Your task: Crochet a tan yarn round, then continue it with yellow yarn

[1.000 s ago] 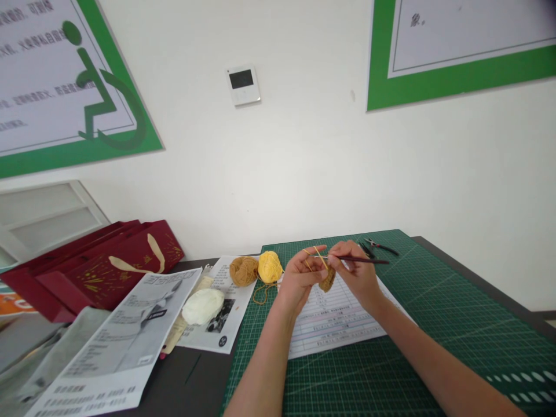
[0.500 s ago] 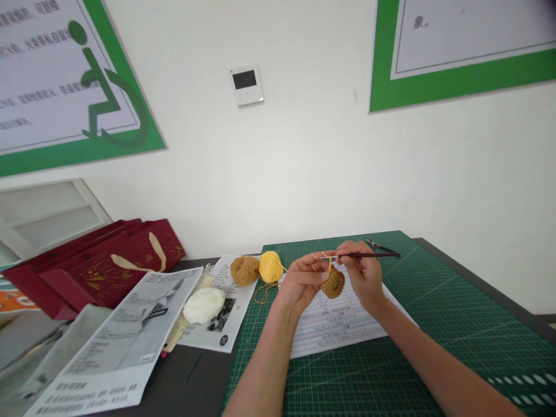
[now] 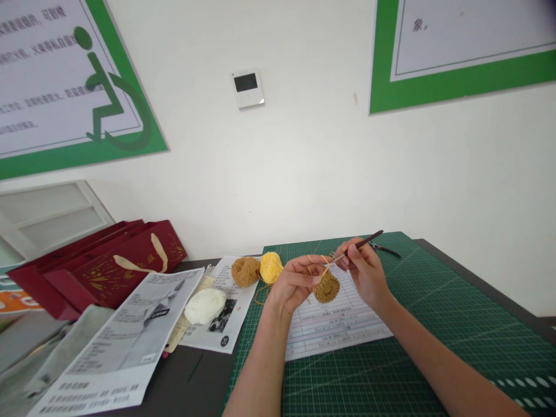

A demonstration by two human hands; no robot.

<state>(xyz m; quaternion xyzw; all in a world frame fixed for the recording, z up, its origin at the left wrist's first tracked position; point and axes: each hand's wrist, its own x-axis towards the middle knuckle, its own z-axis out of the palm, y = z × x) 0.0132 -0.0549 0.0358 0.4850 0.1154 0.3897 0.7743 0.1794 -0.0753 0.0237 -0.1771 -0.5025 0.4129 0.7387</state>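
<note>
Both hands busy | left hand (image 3: 295, 284) pinches crochet piece (image 3: 326, 287) | right hand (image 3: 365, 269) grips hook (image 3: 362, 242), tip hidden

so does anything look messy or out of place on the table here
Nothing looks damaged or spilled. The printed paper sheets at left lie askew and overlapping, with a white yarn ball on one. A loose yellow strand trails from the yellow yarn ball.

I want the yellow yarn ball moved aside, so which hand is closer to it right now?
Left. The left hand holds the crocheted piece just right of the yellow yarn ball. The right hand, gripping the crochet hook, sits farther right, beyond the left.
</note>
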